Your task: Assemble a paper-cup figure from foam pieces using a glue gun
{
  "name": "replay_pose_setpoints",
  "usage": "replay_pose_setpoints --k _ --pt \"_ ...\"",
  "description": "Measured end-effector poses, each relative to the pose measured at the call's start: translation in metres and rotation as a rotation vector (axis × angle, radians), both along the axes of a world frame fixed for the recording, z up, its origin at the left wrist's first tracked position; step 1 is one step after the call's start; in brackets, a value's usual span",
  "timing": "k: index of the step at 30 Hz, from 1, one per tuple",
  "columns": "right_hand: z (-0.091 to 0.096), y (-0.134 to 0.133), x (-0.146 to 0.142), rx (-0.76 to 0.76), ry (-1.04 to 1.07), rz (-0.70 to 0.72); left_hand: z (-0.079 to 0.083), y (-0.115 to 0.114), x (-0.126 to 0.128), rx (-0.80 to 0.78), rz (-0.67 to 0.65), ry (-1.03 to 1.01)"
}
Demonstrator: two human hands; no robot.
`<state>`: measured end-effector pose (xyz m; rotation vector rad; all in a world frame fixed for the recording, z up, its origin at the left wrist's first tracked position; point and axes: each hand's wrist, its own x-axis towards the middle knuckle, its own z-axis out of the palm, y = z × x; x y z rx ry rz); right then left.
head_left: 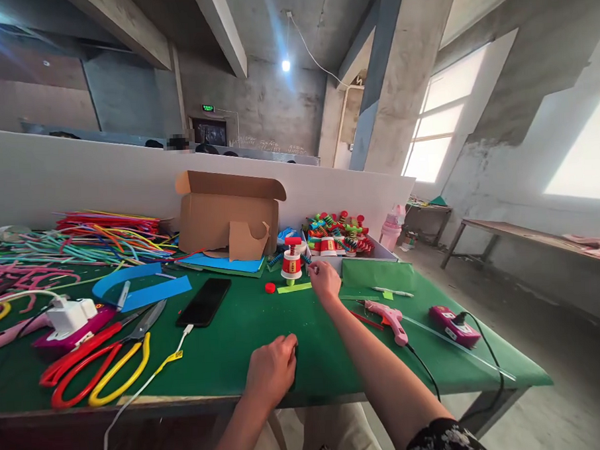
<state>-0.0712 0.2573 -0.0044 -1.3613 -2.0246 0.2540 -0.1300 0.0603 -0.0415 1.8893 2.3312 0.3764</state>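
My right hand (325, 279) reaches out over the green table (245, 333), fingers pinched beside a small red-and-white paper-cup figure (291, 260) with coiled pipe-cleaner arms; what it pinches is too small to name. The figure stands on a light-green paper strip (293, 288), with a red bottle cap (269, 287) next to it. My left hand (272, 369) rests curled near the table's front edge, apparently on a small dark object that is mostly hidden. A tray of similar finished figures (337, 235) sits just behind the right hand.
An open cardboard box (227, 218), blue paper (138, 288), a black phone (204, 302), red and yellow scissors (100, 363), a white charger (70, 316) and piled pipe cleaners (92, 237) lie to the left. A pink glue gun (391, 317), pink power strip (453, 326) and green paper (376, 275) lie right.
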Motion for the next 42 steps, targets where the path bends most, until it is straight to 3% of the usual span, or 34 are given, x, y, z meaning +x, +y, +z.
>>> replay_pose_setpoints --k 5,12,23,26,29,32,35,38,42 --pt "0.008 0.012 -0.014 0.069 -0.177 0.014 0.0 0.0 0.0 0.001 -0.012 0.004" --pt "0.007 0.01 -0.024 0.144 -0.345 -0.011 -0.003 -0.001 -0.002 0.02 -0.042 0.003" --pt "0.006 0.019 -0.032 0.256 -0.292 -0.041 -0.006 -0.001 0.0 0.032 -0.056 -0.016" --pt "0.004 0.025 -0.03 0.253 -0.204 -0.101 0.003 -0.008 -0.004 0.027 -0.083 -0.06" --pt "0.001 0.035 -0.03 0.209 -0.131 -0.113 0.024 -0.018 -0.024 0.105 -0.07 -0.127" --pt "0.0 0.044 -0.041 0.16 -0.125 -0.011 0.048 -0.026 -0.054 0.217 0.029 -0.089" --pt "0.003 0.048 -0.064 0.109 -0.181 0.139 0.056 -0.027 -0.077 0.308 0.122 -0.047" --pt "0.006 0.044 -0.091 0.091 -0.273 0.266 0.042 -0.021 -0.078 0.301 0.157 -0.064" --pt "0.01 0.043 -0.121 0.124 -0.395 0.369 0.01 -0.012 -0.062 0.133 0.124 -0.094"
